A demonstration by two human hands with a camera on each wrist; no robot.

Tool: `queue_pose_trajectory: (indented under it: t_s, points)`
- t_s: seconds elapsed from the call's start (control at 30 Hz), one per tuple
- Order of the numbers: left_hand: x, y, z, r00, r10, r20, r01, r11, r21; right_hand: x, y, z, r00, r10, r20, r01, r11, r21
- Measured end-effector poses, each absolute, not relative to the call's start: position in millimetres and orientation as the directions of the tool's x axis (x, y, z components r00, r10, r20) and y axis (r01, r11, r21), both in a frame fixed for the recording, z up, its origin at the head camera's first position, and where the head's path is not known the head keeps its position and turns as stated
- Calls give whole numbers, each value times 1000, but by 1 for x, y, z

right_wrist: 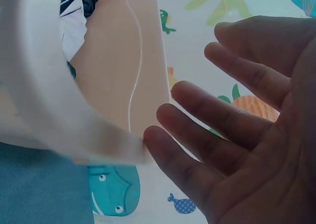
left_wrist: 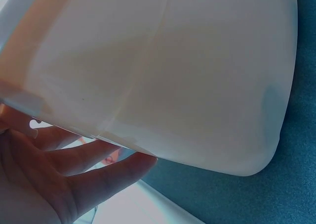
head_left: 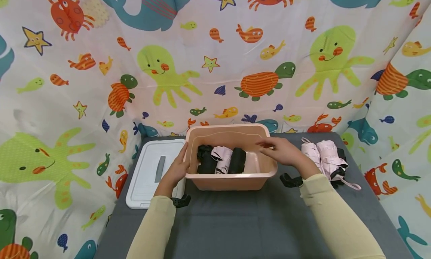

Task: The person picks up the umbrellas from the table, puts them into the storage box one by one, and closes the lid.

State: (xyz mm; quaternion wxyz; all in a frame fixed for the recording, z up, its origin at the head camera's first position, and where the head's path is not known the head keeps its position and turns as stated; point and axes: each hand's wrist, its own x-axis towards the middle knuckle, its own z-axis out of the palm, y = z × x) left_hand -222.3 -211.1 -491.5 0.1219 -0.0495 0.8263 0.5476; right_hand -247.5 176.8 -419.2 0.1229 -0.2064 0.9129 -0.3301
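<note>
A peach plastic bin [head_left: 222, 183] stands on the grey table. Inside it, side by side, lie a black rolled bundle [head_left: 207, 163], a pale pink and black folded umbrella [head_left: 222, 158] and a second black roll [head_left: 237, 161]. My left hand [head_left: 176, 171] rests along the bin's left side, its extended fingers [left_wrist: 113, 177] touching the outer edge in the left wrist view. Over the right rim hovers my right hand [head_left: 284, 152], fingers spread and loosely bent, holding nothing. In the right wrist view its fingertips [right_wrist: 154, 135] come right up to the rim.
A white lid [head_left: 144, 176] with a grey handle lies left of the bin, partly behind my left forearm. To the right, pink and black folded umbrellas [head_left: 326, 158] with wrist straps lie together. A sea-animal printed curtain [head_left: 208, 45] hangs behind the table.
</note>
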Motion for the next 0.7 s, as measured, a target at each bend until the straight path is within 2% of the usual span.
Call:
queue_pose_trajectory:
  t_s: [0.27,0.7]
  points:
    - [-225,-213,-496,-963,48,-266,-225,403,887,-244,192,-418,-902,-427,-60,-286,697,-657]
    - [-226,-212,-497,-963,44,-264,-225,405,886,-242,221,-429,-932,-343,-117,-182,722,-668]
